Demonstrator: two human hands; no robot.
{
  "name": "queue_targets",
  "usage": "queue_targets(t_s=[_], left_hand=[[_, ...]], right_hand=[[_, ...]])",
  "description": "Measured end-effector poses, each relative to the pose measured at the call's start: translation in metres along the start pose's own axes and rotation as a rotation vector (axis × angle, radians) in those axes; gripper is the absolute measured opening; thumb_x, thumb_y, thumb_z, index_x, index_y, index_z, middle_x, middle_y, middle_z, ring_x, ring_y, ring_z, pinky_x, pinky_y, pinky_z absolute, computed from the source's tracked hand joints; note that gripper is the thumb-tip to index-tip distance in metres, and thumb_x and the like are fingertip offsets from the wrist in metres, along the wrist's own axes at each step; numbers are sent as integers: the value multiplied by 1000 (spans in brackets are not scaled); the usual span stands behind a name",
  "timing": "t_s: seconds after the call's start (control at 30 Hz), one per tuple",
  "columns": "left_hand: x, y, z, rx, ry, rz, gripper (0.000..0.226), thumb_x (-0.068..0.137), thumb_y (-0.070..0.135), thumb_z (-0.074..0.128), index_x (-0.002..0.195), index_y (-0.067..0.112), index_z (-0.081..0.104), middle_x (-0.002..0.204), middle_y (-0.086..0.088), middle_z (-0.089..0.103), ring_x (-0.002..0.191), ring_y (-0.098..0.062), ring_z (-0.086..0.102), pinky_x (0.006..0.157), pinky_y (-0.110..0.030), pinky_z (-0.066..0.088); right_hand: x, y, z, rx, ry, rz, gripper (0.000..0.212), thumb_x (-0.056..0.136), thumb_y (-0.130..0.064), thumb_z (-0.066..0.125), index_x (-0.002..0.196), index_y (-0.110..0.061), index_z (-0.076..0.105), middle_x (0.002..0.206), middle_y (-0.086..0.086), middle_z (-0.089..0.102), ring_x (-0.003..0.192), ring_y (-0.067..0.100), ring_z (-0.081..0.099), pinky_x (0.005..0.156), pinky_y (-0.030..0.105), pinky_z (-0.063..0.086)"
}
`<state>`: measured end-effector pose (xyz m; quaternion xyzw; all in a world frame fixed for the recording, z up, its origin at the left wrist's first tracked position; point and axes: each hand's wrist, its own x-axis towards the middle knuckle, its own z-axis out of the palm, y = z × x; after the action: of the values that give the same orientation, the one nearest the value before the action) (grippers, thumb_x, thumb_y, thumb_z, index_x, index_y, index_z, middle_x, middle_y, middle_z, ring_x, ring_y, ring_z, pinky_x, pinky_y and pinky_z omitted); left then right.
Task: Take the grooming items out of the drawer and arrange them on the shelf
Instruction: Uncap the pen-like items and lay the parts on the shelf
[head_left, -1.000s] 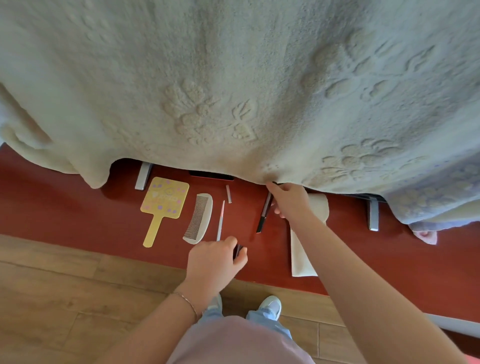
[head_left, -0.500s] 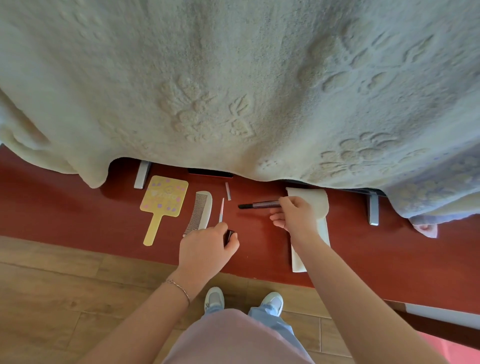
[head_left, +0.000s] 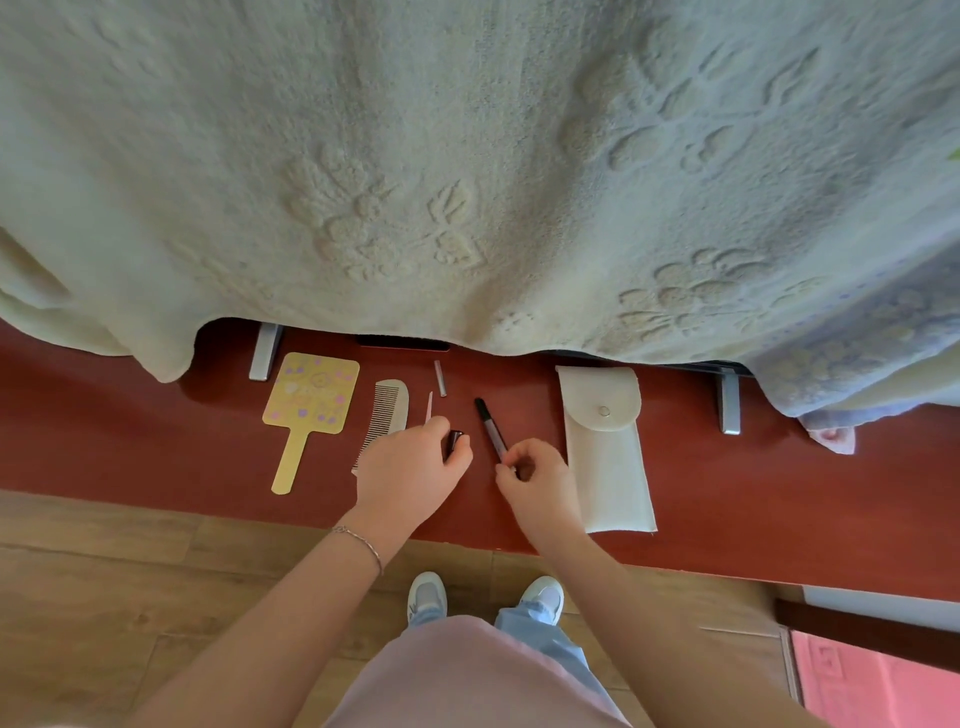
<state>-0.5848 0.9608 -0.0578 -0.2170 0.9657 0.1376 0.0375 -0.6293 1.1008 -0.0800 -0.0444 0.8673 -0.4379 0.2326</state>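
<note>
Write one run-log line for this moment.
left hand: holds small dark item | right hand: pinches dark pencil | mirror, comb, pouch: on shelf

Draped blanket, wooden floor

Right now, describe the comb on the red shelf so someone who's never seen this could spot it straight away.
Find the red shelf below the hanging blanket. At its left lies a yellow mirror with a handle; the comb lies just right of it, partly under the left hand. It is the only pale, toothed item, wider than the thin sticks beside it.
</note>
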Motion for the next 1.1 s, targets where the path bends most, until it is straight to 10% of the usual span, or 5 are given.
queue_targets(t_s=[0.5, 0.7, 1.1], left_hand=[[17, 11, -2, -56, -87, -83, 34, 92, 47, 38, 73, 20, 49, 59, 4, 52, 55, -15, 48, 47, -25, 34], [17, 4, 2, -158, -81, -132, 39, 91, 50, 37, 71, 19, 48, 59, 3, 53, 57, -18, 53, 53, -31, 42], [5, 13, 7, -121, 23, 94, 31, 94, 48, 34, 87, 21, 49, 60, 5, 56, 56, -17, 58, 49, -30, 44]], right_hand=[[-14, 2, 40, -456, -3, -362, 26, 86, -25, 60, 111, -18, 58, 96, 1, 60, 72, 17, 59, 67, 31, 53], [-14, 0, 16, -264, -65, -261, 24, 85, -37, 61, 103, -23, 52, 86, -11, 50, 68, 7, 49, 54, 10, 37], [20, -12, -5, -250, 12, -129, 30, 93, -34, 47, 67, -23, 36, 63, -5, 44, 56, 11, 42, 48, 21, 28]])
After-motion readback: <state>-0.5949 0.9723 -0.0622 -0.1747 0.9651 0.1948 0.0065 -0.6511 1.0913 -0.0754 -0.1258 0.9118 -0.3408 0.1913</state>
